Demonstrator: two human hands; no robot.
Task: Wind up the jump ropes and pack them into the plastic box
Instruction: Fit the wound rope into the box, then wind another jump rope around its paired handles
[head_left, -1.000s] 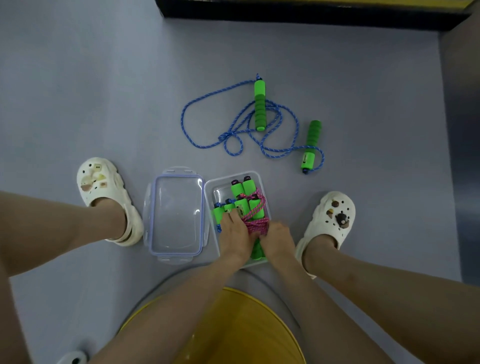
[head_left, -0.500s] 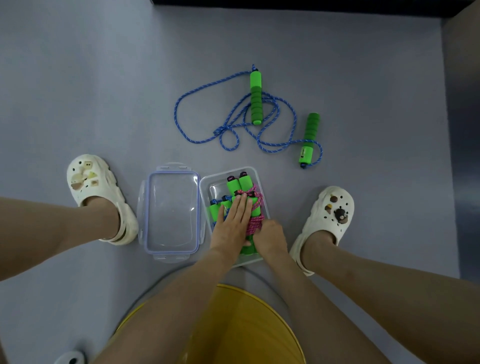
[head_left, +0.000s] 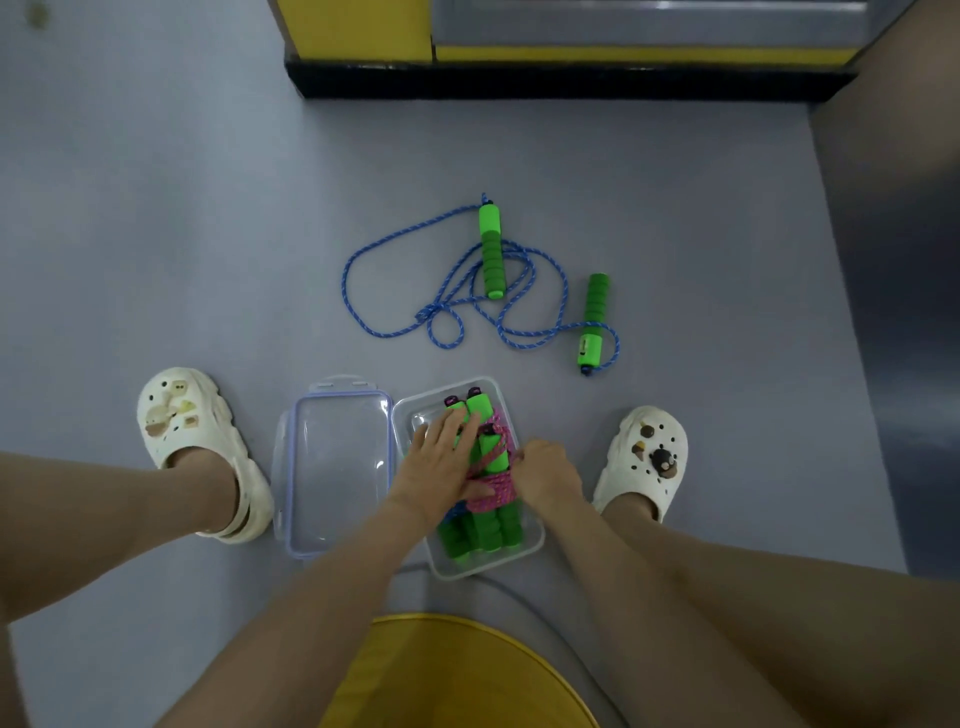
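No legible text, label, brand, number or sign. A small dark mark on the handle (head_left: 589, 351) of the blue rope (head_left: 430, 310) is too small to read.

A clear plastic box (head_left: 525, 552) is seen on the grey floor (head_left: 208, 234) between two cream clogs (head_left: 182, 431), with its lid (head_left: 337, 467) laid flat, touching its left side. Green foam handles (head_left: 485, 530) are packed inside, bound by a wound pink jump rope (head_left: 496, 488). The left hand (head_left: 441, 457) is laid on the handles with straight fingers, pressing them down. The right hand (head_left: 548, 470) is held at the box's right side, fingers curled round the pink cord. A blue jump rope (head_left: 363, 291) is left in loose loops farther out on the floor, well apart from the box, its two green handles (head_left: 492, 249) lying separate. A yellow stool (head_left: 457, 675) is visible between the knees.
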